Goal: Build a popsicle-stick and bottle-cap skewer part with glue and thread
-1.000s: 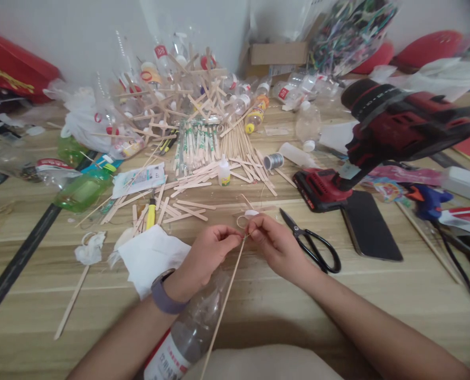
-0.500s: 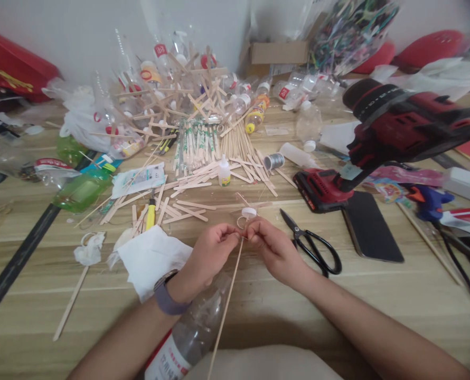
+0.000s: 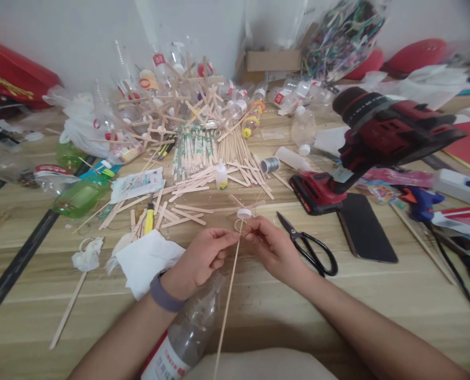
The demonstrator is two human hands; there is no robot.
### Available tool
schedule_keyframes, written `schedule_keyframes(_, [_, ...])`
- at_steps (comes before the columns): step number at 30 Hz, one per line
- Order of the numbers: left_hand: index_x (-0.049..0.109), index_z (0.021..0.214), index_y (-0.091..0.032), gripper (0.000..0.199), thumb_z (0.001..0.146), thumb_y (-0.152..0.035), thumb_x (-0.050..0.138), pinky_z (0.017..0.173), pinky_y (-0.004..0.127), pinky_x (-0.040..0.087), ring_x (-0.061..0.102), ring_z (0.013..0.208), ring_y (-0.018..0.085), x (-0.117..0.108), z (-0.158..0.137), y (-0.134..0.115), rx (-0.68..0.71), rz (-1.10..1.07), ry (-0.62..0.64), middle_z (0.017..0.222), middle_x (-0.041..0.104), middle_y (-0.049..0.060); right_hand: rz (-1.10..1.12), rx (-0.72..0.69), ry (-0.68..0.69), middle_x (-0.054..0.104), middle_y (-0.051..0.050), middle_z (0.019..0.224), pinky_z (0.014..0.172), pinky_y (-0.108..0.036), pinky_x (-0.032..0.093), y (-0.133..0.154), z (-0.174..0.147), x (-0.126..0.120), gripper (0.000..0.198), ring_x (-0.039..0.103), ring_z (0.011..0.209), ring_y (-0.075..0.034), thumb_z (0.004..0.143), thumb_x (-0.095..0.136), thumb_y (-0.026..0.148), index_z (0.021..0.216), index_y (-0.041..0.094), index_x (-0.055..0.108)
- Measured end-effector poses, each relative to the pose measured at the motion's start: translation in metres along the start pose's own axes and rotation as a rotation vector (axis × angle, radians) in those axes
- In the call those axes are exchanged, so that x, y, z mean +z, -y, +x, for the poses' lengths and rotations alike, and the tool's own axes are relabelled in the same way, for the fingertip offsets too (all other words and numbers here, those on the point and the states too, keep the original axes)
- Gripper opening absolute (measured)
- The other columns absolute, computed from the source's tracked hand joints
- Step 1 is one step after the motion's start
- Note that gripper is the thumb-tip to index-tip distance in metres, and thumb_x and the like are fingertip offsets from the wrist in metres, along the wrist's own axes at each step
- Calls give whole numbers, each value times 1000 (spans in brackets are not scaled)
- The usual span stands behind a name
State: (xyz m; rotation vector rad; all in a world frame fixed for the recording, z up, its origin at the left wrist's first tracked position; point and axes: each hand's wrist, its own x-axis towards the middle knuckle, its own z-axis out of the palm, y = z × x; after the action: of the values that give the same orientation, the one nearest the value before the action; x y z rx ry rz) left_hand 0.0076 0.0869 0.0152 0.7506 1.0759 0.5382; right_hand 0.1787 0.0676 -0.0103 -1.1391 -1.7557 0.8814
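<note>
Here are both hands, close together mid-table; call that spot the centre of the dial. Between their fingertips stands the upper end of a thin wooden stick (image 3: 227, 302), its long shaft slanting down to 6 o'clock toward the lap. The left hand (image 3: 203, 253), grey-purple band (image 3: 166, 295) on its wrist, has thumb and forefinger drawn in against the stick's side. In from the right comes the right hand (image 3: 276, 245), fingertips bunched just beside it. Is either one clamped on the stick, or on something finer? Too small to tell!

A white bottle cap (image 3: 244, 213) sits at 12, just past the fingertips, with a slim pale ring (image 3: 235, 225) immediately below it. Under the left forearm, at 7, leans a clear plastic bottle (image 3: 193, 322).

Round the dial: black-handled scissors (image 3: 294, 234) lie near the right hand at 3, a smartphone (image 3: 367, 229) farther out the same way, and a red-and-black cordless drill (image 3: 409, 132) looms at 2. Wire spool (image 3: 270, 165) at 1, bamboo skewers (image 3: 235, 145) fanned at 12, small glue bottle (image 3: 221, 177) upright at 11, loose craft sticks (image 3: 187, 216) at 10, and white paper (image 3: 150, 258) at 9.
</note>
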Motion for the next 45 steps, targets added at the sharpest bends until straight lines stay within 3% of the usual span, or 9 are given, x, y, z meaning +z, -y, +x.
schedule_keyframes(7, [55, 64, -18, 34, 58, -39, 81, 40, 20, 10, 20, 44, 5, -1, 3, -12, 69, -20, -79, 47, 29, -12, -24, 126, -41, 44, 5, 60, 48, -24, 33, -1, 2, -7, 18, 39, 53, -12, 95, 49, 35, 84, 21, 51])
schedule_keyframes(20, [42, 54, -21, 41, 65, -41, 76, 41, 22, 12, 20, 42, 5, 12, 17, -37, 251, 74, -104, 46, 26, -11, -87, 47, 242, 38, 6, 54, 48, -23, 26, 16, 13, -35, 48, 35, 52, -9, 95, 45, 52, 61, 18, 50])
schedule_keyframes(26, [53, 62, -19, 28, 71, -38, 71, 41, 20, 17, 25, 41, 5, 2, 14, -48, 456, 103, -290, 46, 32, -11, -114, -17, 304, 31, 7, 52, 48, -24, 23, 16, 13, -44, 50, 30, 50, -9, 95, 45, 51, 56, 20, 37])
schedule_keyframes(30, [59, 70, -19, 17, 75, -33, 67, 41, 20, 22, 30, 41, 6, -6, 8, -52, 589, 161, -456, 47, 37, -10, -145, -48, 375, 36, 6, 55, 49, -25, 24, 14, 13, -49, 46, 34, 51, -10, 96, 47, 46, 58, 20, 40])
schedule_keyframes(34, [53, 65, -20, 22, 80, -33, 64, 44, 20, 28, 36, 45, 7, -13, 5, -53, 723, 173, -597, 48, 41, -8, -180, -83, 534, 39, 6, 56, 51, -25, 26, 13, 13, -54, 42, 37, 51, -10, 94, 53, 36, 56, 19, 44])
schedule_keyframes(39, [47, 59, -20, 28, 78, -29, 65, 43, 18, 28, 36, 45, 6, -21, 8, -58, 698, 50, -543, 50, 41, -8, -251, -45, 665, 34, 8, 49, 47, -24, 20, 13, 10, -55, 37, 31, 45, -8, 84, 66, 18, 51, 18, 49])
schedule_keyframes(45, [63, 68, -14, 24, 72, -37, 68, 38, 16, 24, 36, 43, 5, -29, 4, -73, 523, 95, -381, 52, 49, -5, -262, -8, 715, 52, 6, 52, 48, -23, 26, 9, 9, -52, 23, 43, 48, -10, 76, 70, 9, 57, 19, 64])
